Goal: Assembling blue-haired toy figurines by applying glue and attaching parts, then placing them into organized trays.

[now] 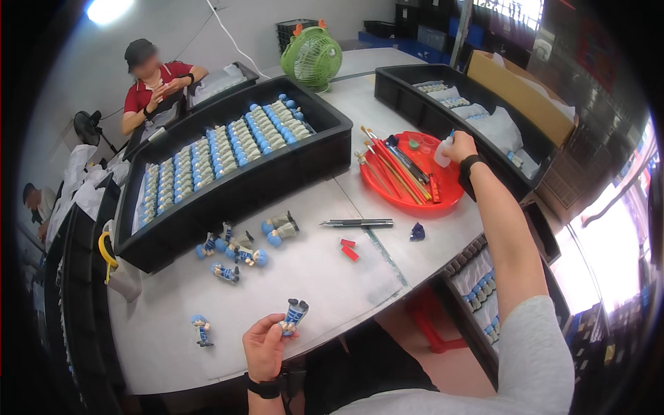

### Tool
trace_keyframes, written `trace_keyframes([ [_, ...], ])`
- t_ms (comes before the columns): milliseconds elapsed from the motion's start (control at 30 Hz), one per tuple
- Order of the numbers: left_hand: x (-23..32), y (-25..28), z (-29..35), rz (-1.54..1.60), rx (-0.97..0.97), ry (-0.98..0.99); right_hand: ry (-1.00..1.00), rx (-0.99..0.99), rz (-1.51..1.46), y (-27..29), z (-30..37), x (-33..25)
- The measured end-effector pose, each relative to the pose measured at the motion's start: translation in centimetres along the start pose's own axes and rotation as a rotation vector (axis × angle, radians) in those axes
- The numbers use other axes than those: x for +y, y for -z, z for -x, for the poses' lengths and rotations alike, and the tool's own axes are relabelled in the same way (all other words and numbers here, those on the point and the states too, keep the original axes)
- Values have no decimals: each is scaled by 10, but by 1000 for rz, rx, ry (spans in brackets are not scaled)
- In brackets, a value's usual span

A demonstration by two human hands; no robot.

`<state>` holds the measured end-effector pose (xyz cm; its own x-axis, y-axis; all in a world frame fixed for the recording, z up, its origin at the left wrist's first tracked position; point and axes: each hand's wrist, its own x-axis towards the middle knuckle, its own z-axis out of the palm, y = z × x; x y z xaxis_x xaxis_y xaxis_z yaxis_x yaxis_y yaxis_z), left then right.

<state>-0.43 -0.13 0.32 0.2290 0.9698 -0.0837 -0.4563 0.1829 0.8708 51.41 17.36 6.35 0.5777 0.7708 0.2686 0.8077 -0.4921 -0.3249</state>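
My left hand (265,349) is closed round a small figurine (295,315) in blue and grey, held tilted with its dark feet up above the table's front edge. At the right, my right hand (460,146) grips a small translucent white bottle (443,155) over the far rim of a red plastic tray (451,198). Brushes (394,166) and other slim tools lie in that tray, with small cups beside the bottle. Left of my left hand, a single blue-haired figurine (201,330) lies on the white table (277,366). Several more figurines (238,247) lie in a loose group farther back.
A black crate (238,190) holds rows of figurines. Near the tray lie a metal craft knife (357,223), red pieces (349,250) and a dark blue lump (417,232). Another black crate (415,90) and a green fan (312,59) stand behind. A person (155,86) sits across.
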Motion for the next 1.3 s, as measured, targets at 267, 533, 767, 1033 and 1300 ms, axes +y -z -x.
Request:
trace_keyframes([
  [267, 7, -4, -3, -50, -24, 57, 48, -118, -82, -7, -24, 35],
  [533, 4, 6, -5, -25, -68, 64, 347, -233, -974, 30, 167, -89],
  [767, 1, 8, -2, 1, -137, 49, 752, -915, -1140, 24, 315, -164],
  [1033, 3, 3, -6, 171, -95, 44, 432, -842, -1449, -7, 348, -167],
  [1300, 1, 3, -6, 117, -88, 9, 425, -822, -1458, -23, 361, -165],
])
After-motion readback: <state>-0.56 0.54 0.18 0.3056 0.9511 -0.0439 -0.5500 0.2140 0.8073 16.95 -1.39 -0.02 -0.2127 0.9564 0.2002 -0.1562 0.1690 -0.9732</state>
